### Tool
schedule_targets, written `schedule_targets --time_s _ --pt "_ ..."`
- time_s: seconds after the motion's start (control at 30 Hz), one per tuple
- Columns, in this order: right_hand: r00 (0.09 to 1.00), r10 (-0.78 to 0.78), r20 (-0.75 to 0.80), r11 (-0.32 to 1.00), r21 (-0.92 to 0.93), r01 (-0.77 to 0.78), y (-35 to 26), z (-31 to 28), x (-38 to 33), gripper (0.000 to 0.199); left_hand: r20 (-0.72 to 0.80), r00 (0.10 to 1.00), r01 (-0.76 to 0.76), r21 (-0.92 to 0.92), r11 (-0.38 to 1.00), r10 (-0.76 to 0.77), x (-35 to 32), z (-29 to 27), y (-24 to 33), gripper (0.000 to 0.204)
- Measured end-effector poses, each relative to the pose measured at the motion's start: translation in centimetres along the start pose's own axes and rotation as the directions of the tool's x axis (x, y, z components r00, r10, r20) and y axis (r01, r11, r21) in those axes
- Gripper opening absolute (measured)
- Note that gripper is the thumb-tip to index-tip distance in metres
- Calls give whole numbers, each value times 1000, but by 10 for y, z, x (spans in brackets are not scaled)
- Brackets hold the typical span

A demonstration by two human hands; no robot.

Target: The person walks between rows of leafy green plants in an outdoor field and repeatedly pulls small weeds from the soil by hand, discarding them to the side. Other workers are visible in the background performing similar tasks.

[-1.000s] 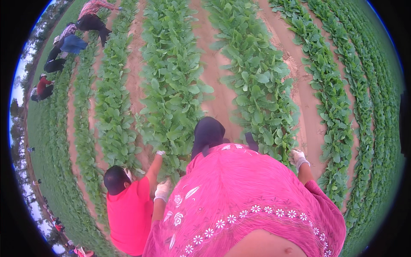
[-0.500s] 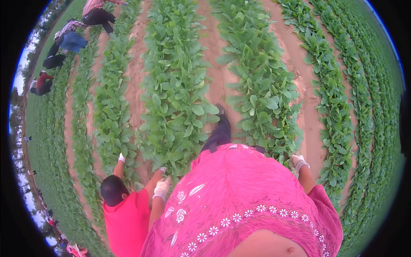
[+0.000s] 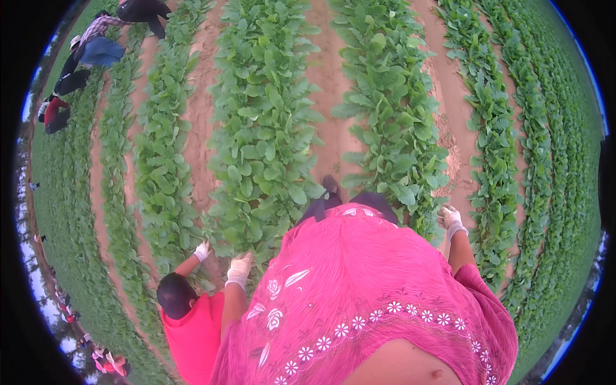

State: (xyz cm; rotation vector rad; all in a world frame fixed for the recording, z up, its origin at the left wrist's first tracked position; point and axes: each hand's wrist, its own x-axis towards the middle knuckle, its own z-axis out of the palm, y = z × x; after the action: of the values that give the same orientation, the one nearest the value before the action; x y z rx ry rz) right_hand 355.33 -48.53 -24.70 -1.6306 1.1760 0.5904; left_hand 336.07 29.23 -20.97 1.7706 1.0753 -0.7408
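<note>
Left hand [image 3: 239,268]: white-gloved, at the near end of the left leafy row [image 3: 263,128]; cannot tell whether its fingers grip leaves.
Right hand [image 3: 451,219]: white-gloved, well apart from the left, just beside the right leafy row [image 3: 391,128]; its grip cannot be told either.
Between rows: bare soil path [image 3: 330,83], dark shoe [image 3: 330,185] on it.
Left side: co-worker [image 3: 192,337] in red, one gloved hand [image 3: 202,251] near leaves.

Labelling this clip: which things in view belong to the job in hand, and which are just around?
With the job:
- left gloved hand, near the left-hand leafy row
- right gloved hand, beside the right-hand leafy row

Just around:
- co-worker in red shirt
- soil path between rows
- bent person, upper left
</note>
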Motion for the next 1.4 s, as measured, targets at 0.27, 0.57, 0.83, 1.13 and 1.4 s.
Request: schedule_targets --time_s 0.27,0.57,0.83,1.13,1.4 --pt "978 201 -62 979 35 -199 137 -9 52 31 -32 999 -2 -311 951 -9 23 22 57 47" --pt "996 -72 49 997 36 70 -166 87 59 47 44 996 73 -18 997 -72 59 67 49 47" --pt "972 -91 219 986 -117 119 -337 203 117 44 15 990 141 -140 980 -140 127 41 151 47" --pt "937 -7 349 977 -196 81 -549 332 194 38 -18 1000 12 -197 980 -16 156 5 353 48" --pt "878 -9 479 904 -371 212 -632 548 265 39 161 896 436 -488 756 -413 142 46 407 43"
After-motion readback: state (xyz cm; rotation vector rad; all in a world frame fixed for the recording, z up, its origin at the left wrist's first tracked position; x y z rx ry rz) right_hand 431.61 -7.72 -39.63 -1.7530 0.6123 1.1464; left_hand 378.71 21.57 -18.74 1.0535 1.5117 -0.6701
